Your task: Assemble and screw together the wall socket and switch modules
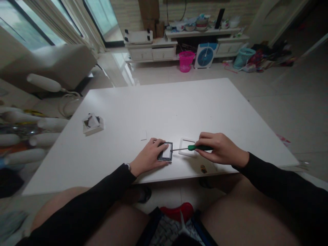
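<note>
My left hand (153,155) is closed around a small flat rectangular device (167,154) with a dark border and a white middle, pressing it to the white table. In my right hand (217,147) is a screwdriver (201,148) with a green and black handle. Its metal shaft points left, and the tip meets the right edge of the device. A white rectangular frame (186,153) lies flat beneath the shaft, between the hands. Close to the table's front edge sits a small black and yellow item (203,168), too small to name.
The white table (164,106) spans the middle of the view. On its left side rests a small white box (92,124) holding loose parts. A thin white strip (144,139) lies left of the device. Beyond the table are a pink basket (186,62) and a box fan (205,55).
</note>
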`<state>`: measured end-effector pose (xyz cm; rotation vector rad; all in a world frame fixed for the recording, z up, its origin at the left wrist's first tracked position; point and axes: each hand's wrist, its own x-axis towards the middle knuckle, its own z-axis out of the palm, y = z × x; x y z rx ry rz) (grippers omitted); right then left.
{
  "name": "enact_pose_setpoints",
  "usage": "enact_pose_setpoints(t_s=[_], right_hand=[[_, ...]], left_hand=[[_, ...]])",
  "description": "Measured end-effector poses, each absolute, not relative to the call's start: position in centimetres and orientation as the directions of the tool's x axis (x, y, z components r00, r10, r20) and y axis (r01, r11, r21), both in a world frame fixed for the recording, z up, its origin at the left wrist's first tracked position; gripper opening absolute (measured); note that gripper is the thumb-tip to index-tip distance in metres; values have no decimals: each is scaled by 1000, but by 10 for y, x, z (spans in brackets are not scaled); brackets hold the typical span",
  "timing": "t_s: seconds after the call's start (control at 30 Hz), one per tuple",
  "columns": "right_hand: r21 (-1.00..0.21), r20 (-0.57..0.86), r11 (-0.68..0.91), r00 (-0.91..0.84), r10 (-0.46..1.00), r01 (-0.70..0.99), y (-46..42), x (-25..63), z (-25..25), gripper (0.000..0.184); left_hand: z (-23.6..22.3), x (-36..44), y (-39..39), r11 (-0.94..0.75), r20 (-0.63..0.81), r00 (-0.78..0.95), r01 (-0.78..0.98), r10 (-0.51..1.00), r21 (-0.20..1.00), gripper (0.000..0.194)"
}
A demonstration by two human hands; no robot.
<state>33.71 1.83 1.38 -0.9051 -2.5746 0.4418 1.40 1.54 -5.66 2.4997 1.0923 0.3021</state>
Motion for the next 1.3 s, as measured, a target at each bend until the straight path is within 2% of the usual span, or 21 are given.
enact_pose_setpoints(t_s=[0.1, 0.2, 0.47, 0.6, 0.8, 1.0, 1.3], right_hand=[[-346, 223, 790, -773, 594, 507, 20, 335, 18, 16], [-336, 175, 797, -798, 577, 502, 27, 328, 28, 17], [-373, 20, 702, -751, 660, 607, 43, 301, 48, 10], [-435, 17, 622, -685, 729, 651, 44, 297, 41, 8], [-548, 4, 454, -541, 841, 702, 40, 302, 26, 11], [-746, -53, 233, -405, 913, 624, 31, 320, -7, 15], [-858, -238, -45, -319, 917, 511, 28, 331, -39, 31]], left_hand=[[-58, 16, 14, -609, 18, 661, 681, 751, 405, 65], [-62, 18, 13, -613, 11, 661, 690, 751, 386, 68], [-78, 20, 8, -578, 34, 607, 737, 794, 350, 82], [-85, 17, 8, -586, 33, 611, 741, 791, 328, 87], [-92, 15, 6, -569, 56, 584, 759, 810, 316, 74], [-95, 18, 5, -568, 73, 573, 773, 816, 282, 70], [-89, 21, 5, -573, 58, 580, 777, 813, 263, 70]])
